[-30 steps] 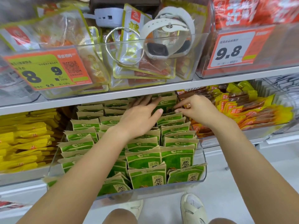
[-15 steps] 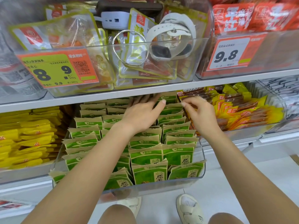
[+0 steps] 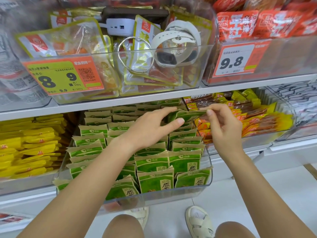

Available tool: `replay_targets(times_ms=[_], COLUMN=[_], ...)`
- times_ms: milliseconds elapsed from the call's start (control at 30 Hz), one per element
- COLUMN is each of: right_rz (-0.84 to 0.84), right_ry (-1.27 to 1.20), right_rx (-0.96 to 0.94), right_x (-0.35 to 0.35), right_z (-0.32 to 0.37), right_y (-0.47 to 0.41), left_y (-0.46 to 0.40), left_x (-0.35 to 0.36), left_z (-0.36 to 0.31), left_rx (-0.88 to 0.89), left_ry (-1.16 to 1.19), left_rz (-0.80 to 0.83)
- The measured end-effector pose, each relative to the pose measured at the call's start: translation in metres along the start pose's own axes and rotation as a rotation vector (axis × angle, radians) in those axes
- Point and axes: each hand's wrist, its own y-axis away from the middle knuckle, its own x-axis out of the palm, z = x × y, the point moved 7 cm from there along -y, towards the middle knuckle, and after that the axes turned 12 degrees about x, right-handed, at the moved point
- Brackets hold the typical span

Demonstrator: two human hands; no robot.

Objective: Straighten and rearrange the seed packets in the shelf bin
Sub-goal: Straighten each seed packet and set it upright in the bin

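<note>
1. Both your hands are up at the back of the clear shelf bin (image 3: 210,179), the one packed with rows of green seed packets (image 3: 155,179) on the lower shelf.
2. Your left hand (image 3: 151,129) has its grip pinched on the left end of one green packet (image 3: 187,115), thumb underneath and fingers over the top.
3. Your right hand (image 3: 223,127) pinches the right end of that same packet with thumb and fingertips, so it's held flat between the two hands, just above the back rows.
4. The rest of the packets stand upright in rows, and a few at the front left lean sideways.
5. To the left is a bin of yellow packets (image 3: 29,148); to the right, orange and yellow snack sticks (image 3: 253,119).
6. On the shelf above there's a bin holding a white smartwatch (image 3: 175,47), a silver bangle (image 3: 135,54) and a white charger (image 3: 120,26), with price tags reading 8.9 (image 3: 63,74) and 9.8 (image 3: 235,60).
</note>
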Motion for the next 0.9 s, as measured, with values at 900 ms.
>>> replay_targets(times_ms=[900], right_rz=[0.717], right_ry=[0.362], right_rx=[0.433], right_x=[0.084], right_z=[-0.041], right_y=[-0.041], left_y=[0.169], left_x=[-0.088], left_z=[-0.011], left_rx=[-0.064], left_ry=[-0.039], left_rz=[-0.959])
